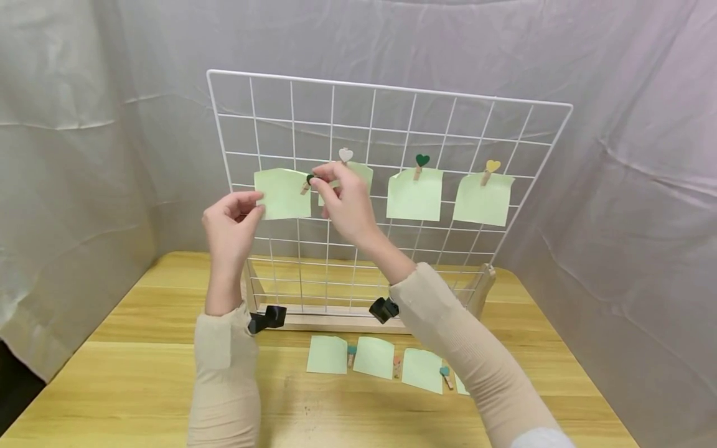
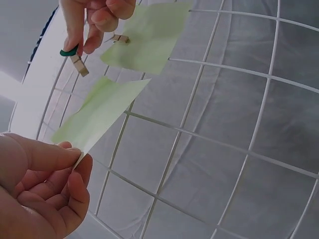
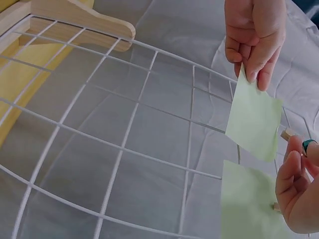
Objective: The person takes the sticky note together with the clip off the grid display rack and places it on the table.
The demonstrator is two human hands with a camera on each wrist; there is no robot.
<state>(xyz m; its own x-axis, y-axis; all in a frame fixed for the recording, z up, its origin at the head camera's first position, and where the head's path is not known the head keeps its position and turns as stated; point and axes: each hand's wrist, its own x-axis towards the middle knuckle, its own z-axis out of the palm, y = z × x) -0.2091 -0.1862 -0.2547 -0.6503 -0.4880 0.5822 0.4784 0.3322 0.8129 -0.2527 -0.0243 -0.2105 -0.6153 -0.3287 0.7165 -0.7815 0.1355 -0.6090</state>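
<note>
At the left part of the white wire grid panel (image 1: 374, 89), the left hand (image 1: 229, 230) pinches the left edge of a pale green square paper note (image 1: 282, 196) between thumb and fingers, holding it in front of the wires. The right hand (image 1: 350, 205), also in front of the panel, has its thumb and fingertips closed narrowly on a small wooden clothespin with a dark green heart (image 2: 79, 63); in the left wrist view this lies just beside the note's upper corner, apart from the paper. Farther right along the panel hang three more pale green notes (image 1: 414, 198): the nearest, partly covered by the right hand, under a white-heart clothespin (image 1: 345, 155), the middle one under a green-heart clothespin (image 1: 422, 161), the last under a yellow-heart clothespin (image 1: 492, 167). Before the panel's light wooden base (image 1: 336, 322), on the wood-grain table (image 1: 140, 373), lies a row of pale green notes (image 1: 374, 358) with small heart clothespins (image 1: 351, 351) between them, its right end partly hidden by the right sleeve (image 1: 465, 342)
</note>
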